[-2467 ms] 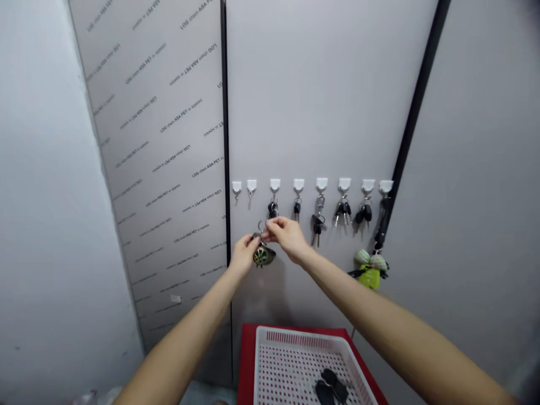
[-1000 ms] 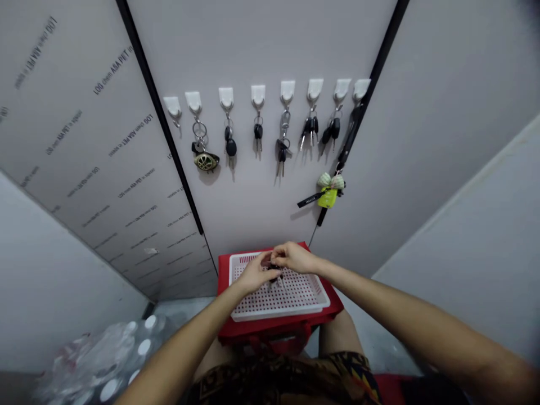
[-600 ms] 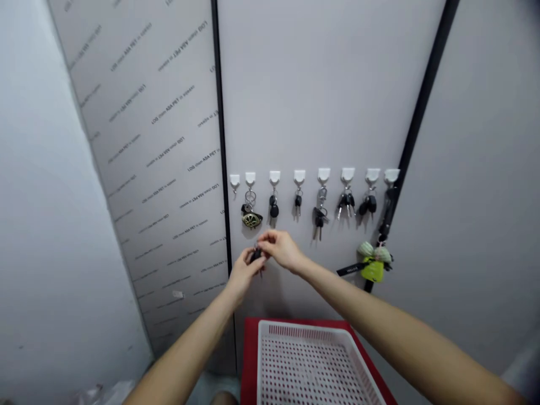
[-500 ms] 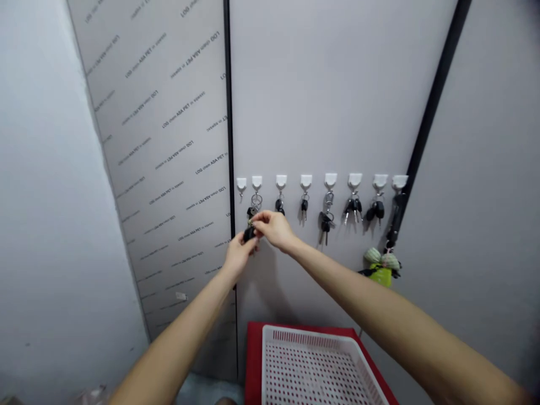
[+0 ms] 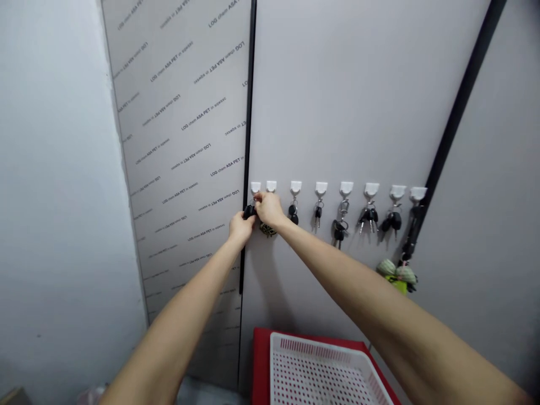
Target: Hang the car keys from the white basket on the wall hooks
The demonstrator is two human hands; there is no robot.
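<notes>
My left hand (image 5: 241, 229) is closed around a bunch of keys with black heads (image 5: 249, 211), just below the leftmost white hook (image 5: 255, 187). Fingers of my right hand (image 5: 270, 209) pinch at the top of the same bunch, close under that hook. Whether the ring is on the hook cannot be made out behind the fingers. Partly hidden by my right hand, a round brass-coloured ornament (image 5: 268, 229) hangs below the second hook (image 5: 271, 186).
Farther right along the wall panel, several hooks carry black-headed keys (image 5: 338, 230). A dark strap with a green and yellow charm (image 5: 396, 275) hangs from the last one. Below stands a white perforated basket (image 5: 276, 360) on a red surface (image 5: 260, 365). A black strip (image 5: 248, 124) divides the panels.
Both hands have moved up with the keys, from below the second hook to the leftmost hook. The view has shifted, so the hooks sit farther right and slightly lower.
</notes>
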